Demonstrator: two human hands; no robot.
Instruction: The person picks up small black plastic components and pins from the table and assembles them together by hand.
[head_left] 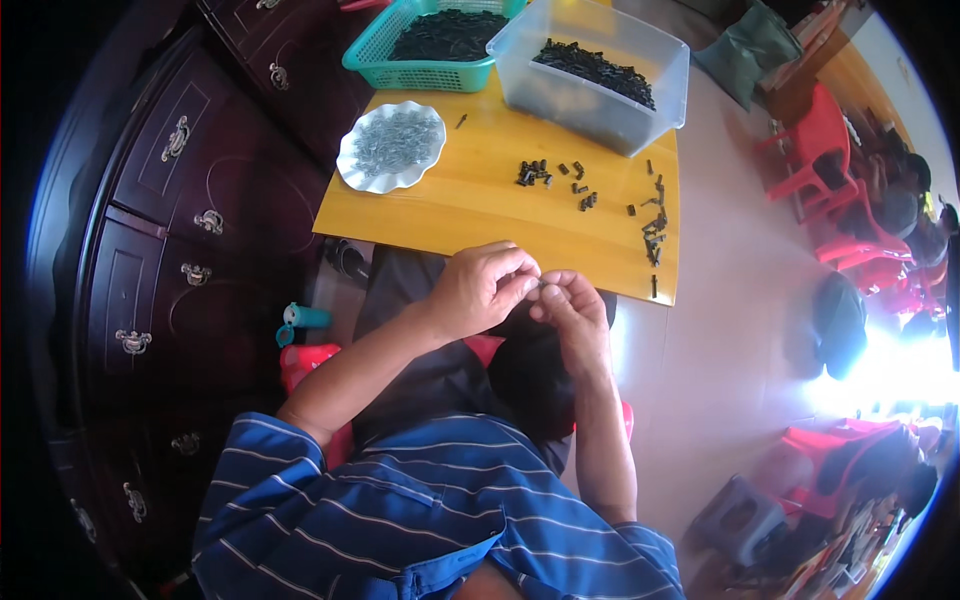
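Note:
My left hand (487, 287) and my right hand (570, 303) meet in front of the table's near edge, above my lap. The fingertips of both are pinched together around something small, mostly hidden between them; I cannot make out its kind. Beyond them on the yellow table (440, 218) lies a loose group of short black plastic pieces (533, 172). Along the right edge runs a scattered line of thin black pieces (655, 228). A white scalloped plate (348, 160) at the left bears a heap of thin, shiny metal-like pieces (393, 142).
At the back stand a green plastic basket (425, 75) and a clear plastic bin (600, 125), both containing many black pieces. Dark wooden drawers (215, 150) flank the left side. A turquoise bottle (307, 316) is low beside my legs. Red plastic chairs (815, 140) stand to the right.

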